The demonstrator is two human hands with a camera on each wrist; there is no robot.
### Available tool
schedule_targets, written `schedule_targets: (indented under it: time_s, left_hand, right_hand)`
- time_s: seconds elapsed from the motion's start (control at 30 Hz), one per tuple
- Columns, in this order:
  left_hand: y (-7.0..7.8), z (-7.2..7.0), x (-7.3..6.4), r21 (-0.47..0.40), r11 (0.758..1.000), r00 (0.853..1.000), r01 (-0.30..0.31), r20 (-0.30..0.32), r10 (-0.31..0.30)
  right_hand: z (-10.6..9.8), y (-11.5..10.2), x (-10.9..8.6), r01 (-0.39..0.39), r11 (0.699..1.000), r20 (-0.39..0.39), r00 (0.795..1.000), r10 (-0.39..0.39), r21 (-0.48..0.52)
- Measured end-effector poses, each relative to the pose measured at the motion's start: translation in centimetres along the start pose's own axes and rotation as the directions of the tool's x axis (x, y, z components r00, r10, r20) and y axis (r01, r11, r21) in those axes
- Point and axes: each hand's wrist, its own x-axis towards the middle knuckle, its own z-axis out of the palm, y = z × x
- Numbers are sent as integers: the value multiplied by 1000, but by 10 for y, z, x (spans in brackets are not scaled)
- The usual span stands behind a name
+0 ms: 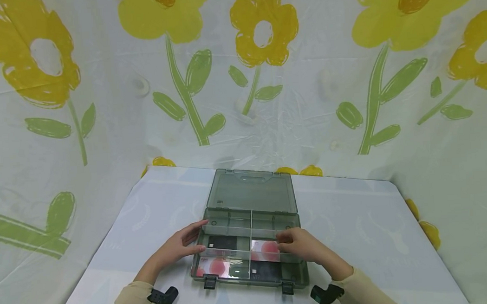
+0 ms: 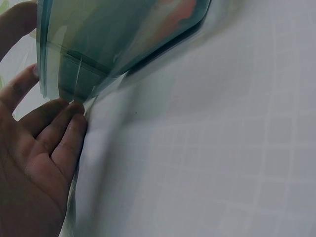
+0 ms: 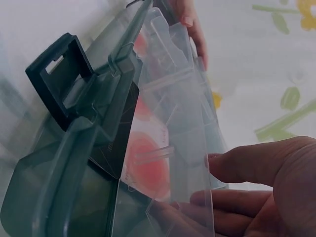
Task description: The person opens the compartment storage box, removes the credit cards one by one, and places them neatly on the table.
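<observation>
A smoky-green plastic case (image 1: 291, 279) lies on the table with its lid (image 1: 252, 191) swung back. Clear dividers (image 1: 251, 223) split it into compartments. Pink-and-white cards (image 1: 265, 250) and dark cards (image 1: 222, 242) lie inside, one of these marked VIP (image 1: 266, 271). At the case's left side is my left hand (image 1: 180, 244), thumb and fingers spread near its rim; the left wrist view shows fingertips by the outer wall (image 2: 79, 74). My right hand (image 1: 301, 246) reaches over the right middle compartment. Its fingers (image 3: 222, 210) are beside a pink card (image 3: 145, 160), partly seen through a clear divider; its thumb is at the divider's edge.
Two dark latches (image 1: 210, 281) hang at the case's front. The white table (image 1: 348, 229) extends to both sides. A flower-printed sheet (image 1: 299, 97) stands behind and beside it. Each wrist wears a black device (image 1: 163, 296).
</observation>
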Motion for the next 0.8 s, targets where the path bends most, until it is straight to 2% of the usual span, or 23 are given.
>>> schedule_targets:
  time_s: [0.3, 0.57, 0.8]
  left_hand:
    - [-1, 0, 0, 10, 1000, 1000, -4, -5, 4]
    - [-1, 1, 0, -3, 1000, 1000, -2, -4, 2]
    - [1, 1, 0, -4, 1000, 1000, 12, -7, -12]
  right_hand:
    - [-1, -2, -1, -6, 1000, -56, 998, 6, 1]
    - [2, 0, -4, -41, 998, -94, 995, 46, 53]
    - [2, -1, -7, -10, 993, -124, 992, 25, 117]
